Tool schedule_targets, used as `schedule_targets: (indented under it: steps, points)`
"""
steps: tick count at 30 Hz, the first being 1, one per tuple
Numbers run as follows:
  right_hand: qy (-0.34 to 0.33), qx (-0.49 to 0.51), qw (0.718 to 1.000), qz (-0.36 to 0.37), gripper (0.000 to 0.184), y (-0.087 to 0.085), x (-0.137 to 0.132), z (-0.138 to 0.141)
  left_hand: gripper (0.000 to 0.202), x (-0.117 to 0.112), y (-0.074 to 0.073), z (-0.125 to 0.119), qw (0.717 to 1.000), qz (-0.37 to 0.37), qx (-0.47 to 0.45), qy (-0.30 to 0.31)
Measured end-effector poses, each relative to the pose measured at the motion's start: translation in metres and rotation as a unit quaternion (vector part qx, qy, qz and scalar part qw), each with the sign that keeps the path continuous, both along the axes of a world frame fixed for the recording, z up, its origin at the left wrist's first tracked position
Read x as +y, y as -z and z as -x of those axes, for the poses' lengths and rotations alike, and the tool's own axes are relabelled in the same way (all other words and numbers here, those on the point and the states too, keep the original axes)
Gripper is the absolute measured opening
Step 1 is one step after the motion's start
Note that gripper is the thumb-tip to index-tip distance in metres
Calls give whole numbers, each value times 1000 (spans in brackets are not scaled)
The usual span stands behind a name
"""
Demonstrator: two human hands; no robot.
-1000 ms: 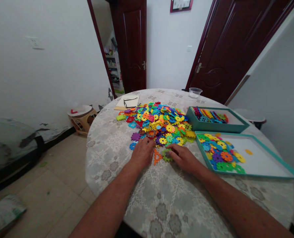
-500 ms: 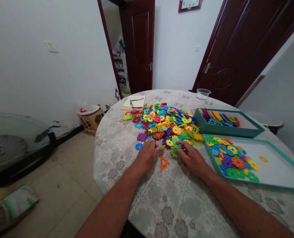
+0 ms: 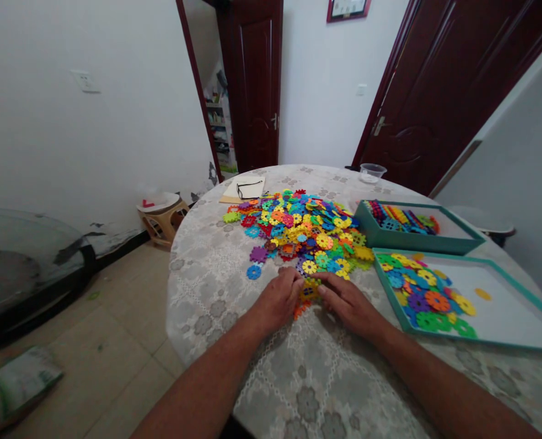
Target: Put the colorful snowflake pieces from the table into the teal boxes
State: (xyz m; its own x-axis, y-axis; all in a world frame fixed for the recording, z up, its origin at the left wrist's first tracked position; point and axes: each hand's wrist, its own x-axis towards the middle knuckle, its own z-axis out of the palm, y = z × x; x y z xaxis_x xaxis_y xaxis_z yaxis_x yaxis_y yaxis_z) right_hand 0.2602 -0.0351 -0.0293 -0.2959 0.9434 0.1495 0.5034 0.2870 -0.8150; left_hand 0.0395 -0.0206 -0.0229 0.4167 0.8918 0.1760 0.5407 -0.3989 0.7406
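My left hand (image 3: 280, 297) and my right hand (image 3: 346, 300) meet close together above the near side of the table. Between them is a yellow square-holed building piece (image 3: 310, 289), pinched by the fingers of both. Just under it lies an orange triangular toothed piece (image 3: 300, 310), partly covered by the yellow piece and my left hand. Right beyond my fingers spreads a heap of coloured gear-shaped plastic pieces (image 3: 314, 228). A blue gear piece (image 3: 253, 272) and a purple one (image 3: 258, 254) lie left of the heap.
To the right stands a teal box (image 3: 417, 242) with rows of stacked pieces. In front of it, a shallow teal-rimmed lid (image 3: 513, 341) holds loose gear pieces. Eyeglasses (image 3: 249, 188) rest on paper at the back left. A clear plastic bowl (image 3: 372, 172) sits at the far edge.
My hands have come together over the orange piece. The yellow piece now shows between both hands, and the green piece by my right fingers is no longer plainly seen.
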Motion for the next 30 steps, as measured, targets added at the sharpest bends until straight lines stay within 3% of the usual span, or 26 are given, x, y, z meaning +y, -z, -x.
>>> schedule_targets:
  steps: [6, 13, 20, 25, 30]
  points:
    - [-2, -23, 999, -31, 27, -1, -1, 7, 21, 3, 1, 1, 1000, -27, -13, 8]
    - [37, 16, 999, -10, 30, -1, 0, 6, 22, 21, 9, 12, 988, -148, 6, -47]
    - [33, 149, 987, 59, 44, 13, 10, 1, 36, 45, 2, 6, 977, -123, 143, -101]
    - [24, 256, 959, 122, 48, 15, 16, -2, 30, 60, -8, -5, 958, -95, 231, -138]
    - [46, 264, 954, 134, 47, 9, 18, -5, 17, 72, -6, -4, 946, -85, 283, -135]
